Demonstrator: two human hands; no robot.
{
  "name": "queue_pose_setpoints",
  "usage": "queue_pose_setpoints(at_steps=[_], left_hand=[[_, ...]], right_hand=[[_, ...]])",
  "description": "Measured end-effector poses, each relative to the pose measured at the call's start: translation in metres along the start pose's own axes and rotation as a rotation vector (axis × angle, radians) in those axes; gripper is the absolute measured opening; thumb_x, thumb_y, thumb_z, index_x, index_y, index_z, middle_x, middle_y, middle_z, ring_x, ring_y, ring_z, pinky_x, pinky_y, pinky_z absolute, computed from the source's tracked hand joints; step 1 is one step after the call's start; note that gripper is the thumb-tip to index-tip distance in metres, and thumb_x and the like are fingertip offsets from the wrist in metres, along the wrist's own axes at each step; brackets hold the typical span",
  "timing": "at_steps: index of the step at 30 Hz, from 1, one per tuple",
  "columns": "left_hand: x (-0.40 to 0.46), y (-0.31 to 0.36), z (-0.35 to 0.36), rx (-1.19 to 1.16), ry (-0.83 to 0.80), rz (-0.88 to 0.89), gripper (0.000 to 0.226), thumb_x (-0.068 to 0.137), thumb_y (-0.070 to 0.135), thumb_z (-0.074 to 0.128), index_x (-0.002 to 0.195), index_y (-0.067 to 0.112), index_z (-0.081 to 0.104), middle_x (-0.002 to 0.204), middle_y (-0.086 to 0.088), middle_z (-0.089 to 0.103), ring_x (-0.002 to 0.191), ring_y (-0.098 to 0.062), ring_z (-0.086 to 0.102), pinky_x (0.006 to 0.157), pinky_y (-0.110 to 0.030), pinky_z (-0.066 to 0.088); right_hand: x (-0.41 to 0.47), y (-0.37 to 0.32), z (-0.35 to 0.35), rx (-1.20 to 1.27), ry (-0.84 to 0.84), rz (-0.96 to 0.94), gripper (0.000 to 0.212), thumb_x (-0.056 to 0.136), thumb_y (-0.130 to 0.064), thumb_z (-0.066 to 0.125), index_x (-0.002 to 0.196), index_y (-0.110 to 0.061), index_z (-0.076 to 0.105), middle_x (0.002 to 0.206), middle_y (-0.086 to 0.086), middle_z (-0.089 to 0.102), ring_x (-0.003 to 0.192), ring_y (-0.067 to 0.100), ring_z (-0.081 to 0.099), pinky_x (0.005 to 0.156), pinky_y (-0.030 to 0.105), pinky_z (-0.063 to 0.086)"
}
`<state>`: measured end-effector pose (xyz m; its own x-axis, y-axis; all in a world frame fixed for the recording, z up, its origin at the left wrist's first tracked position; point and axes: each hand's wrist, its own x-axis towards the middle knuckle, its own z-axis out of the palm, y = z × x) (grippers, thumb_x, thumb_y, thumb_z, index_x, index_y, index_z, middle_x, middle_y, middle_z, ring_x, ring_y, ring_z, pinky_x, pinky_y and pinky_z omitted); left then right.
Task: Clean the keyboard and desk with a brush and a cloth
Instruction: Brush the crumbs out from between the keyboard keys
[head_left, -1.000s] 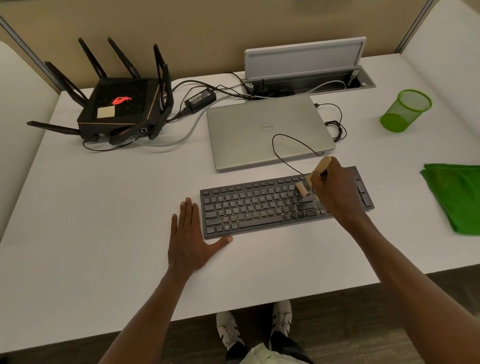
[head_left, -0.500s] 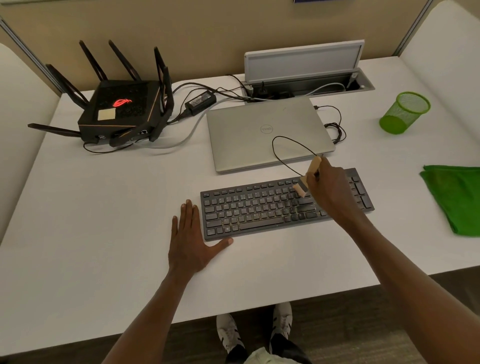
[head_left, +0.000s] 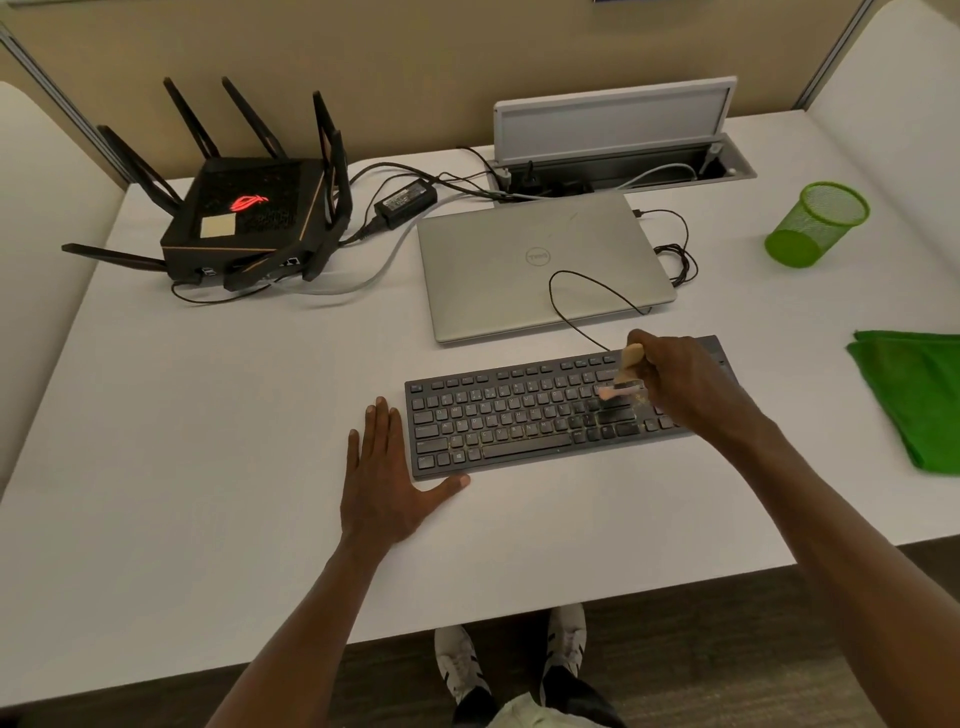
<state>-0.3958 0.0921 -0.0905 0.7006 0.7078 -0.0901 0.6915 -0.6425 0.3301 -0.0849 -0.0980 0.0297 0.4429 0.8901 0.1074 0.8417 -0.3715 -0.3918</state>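
A black router (head_left: 249, 218) with upright antennas sits at the far left — a red emblem glows on its top, beside a pale sticky note (head_left: 218, 226). A power brick (head_left: 406, 200) lies just right of it among tangled cables. A closed silver laptop (head_left: 540, 265) lies in the middle. A green mesh cup (head_left: 815, 224) stands far right — behind, an open cable box (head_left: 618, 156).

The right hand (head_left: 685, 384) hides the keyboard's (head_left: 519, 421) right keys; the green cloth (head_left: 914, 395) runs off frame
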Motion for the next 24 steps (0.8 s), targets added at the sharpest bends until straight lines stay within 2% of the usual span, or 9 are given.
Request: queue_pose_setpoints(at_steps=[4,8,11,15,17,19,20,22,24], left_hand=[[0.000,0.000,0.001,-0.004,0.002,0.003,0.139,0.067,0.105,0.025,0.163,0.007,0.005,0.171,-0.006,-0.009,0.157,-0.017,-0.011,0.128,-0.043,0.001],[0.001,0.000,0.000,0.000,-0.007,-0.006,0.139,0.066,0.105,0.026,0.163,0.008,0.005,0.171,-0.005,-0.010,0.157,-0.016,-0.012,0.128,-0.042,-0.001],[0.001,0.000,0.000,0.006,-0.009,-0.010,0.139,0.066,0.105,0.025,0.163,0.008,0.004,0.171,-0.005,-0.010,0.157,-0.016,-0.013,0.128,-0.041,-0.002],[0.000,0.000,0.001,0.005,-0.008,-0.010,0.139,0.067,0.105,0.027,0.163,0.008,0.005,0.171,-0.005,-0.009,0.157,-0.016,-0.012,0.128,-0.042,-0.001],[0.001,0.000,0.001,0.005,0.000,-0.005,0.138,0.067,0.104,0.028,0.163,0.008,0.006,0.171,-0.006,-0.008,0.157,-0.016,-0.011,0.128,-0.043,0.000],[0.000,-0.001,0.001,0.006,-0.001,-0.005,0.138,0.067,0.104,0.028,0.163,0.008,0.007,0.171,-0.006,-0.007,0.157,-0.017,-0.011,0.128,-0.043,0.001],[0.000,-0.001,0.001,0.006,-0.003,-0.006,0.138,0.067,0.104,0.028,0.163,0.007,0.007,0.171,-0.006,-0.007,0.157,-0.017,-0.011,0.128,-0.044,0.002],[0.001,0.000,0.001,0.006,-0.006,-0.010,0.138,0.067,0.104,0.028,0.163,0.007,0.007,0.171,-0.006,-0.007,0.157,-0.017,-0.010,0.128,-0.044,0.002],[0.001,0.000,0.001,0.004,-0.004,-0.008,0.138,0.068,0.104,0.030,0.163,0.007,0.007,0.171,-0.006,-0.007,0.157,-0.017,-0.010,0.128,-0.043,0.001]], right_hand=[[0.002,0.002,-0.005,-0.028,0.075,-0.011,0.017,0.086,0.008,0.060,0.088,-0.009,0.058,0.067,0.004,0.065,0.053,0.019,0.052,0.049,0.023,0.035],[0.003,0.003,0.006,0.064,0.026,-0.028,0.022,0.088,0.008,0.057,0.085,-0.013,0.054,0.065,0.001,0.062,0.053,0.016,0.055,0.046,0.025,0.039],[0.000,0.015,0.002,0.009,0.015,0.020,0.021,0.087,0.008,0.060,0.084,-0.012,0.055,0.063,-0.002,0.057,0.050,0.008,0.048,0.048,0.019,0.031],[-0.002,0.020,-0.008,0.012,0.068,0.067,0.018,0.088,0.007,0.058,0.085,-0.011,0.056,0.064,-0.001,0.059,0.052,0.021,0.052,0.049,0.023,0.036],[0.002,0.014,-0.009,0.038,0.117,0.053,0.015,0.091,0.002,0.058,0.086,-0.012,0.056,0.063,-0.001,0.060,0.051,0.019,0.053,0.047,0.024,0.038],[0.007,0.006,-0.007,0.073,0.131,0.033,0.012,0.093,0.000,0.057,0.086,-0.010,0.057,0.060,-0.006,0.058,0.049,0.009,0.051,0.048,0.010,0.034],[0.009,0.001,-0.005,0.087,0.124,0.024,0.011,0.093,0.000,0.056,0.086,-0.008,0.058,0.060,-0.009,0.056,0.050,0.004,0.050,0.048,0.010,0.034],[0.012,-0.003,-0.001,0.095,0.077,0.007,0.012,0.093,0.001,0.055,0.088,-0.010,0.057,0.064,-0.005,0.060,0.053,0.006,0.053,0.049,0.012,0.033],[0.014,0.001,0.003,0.064,0.036,0.013,0.017,0.092,0.005,0.055,0.088,-0.011,0.055,0.068,-0.007,0.058,0.056,0.005,0.053,0.051,0.022,0.033]])
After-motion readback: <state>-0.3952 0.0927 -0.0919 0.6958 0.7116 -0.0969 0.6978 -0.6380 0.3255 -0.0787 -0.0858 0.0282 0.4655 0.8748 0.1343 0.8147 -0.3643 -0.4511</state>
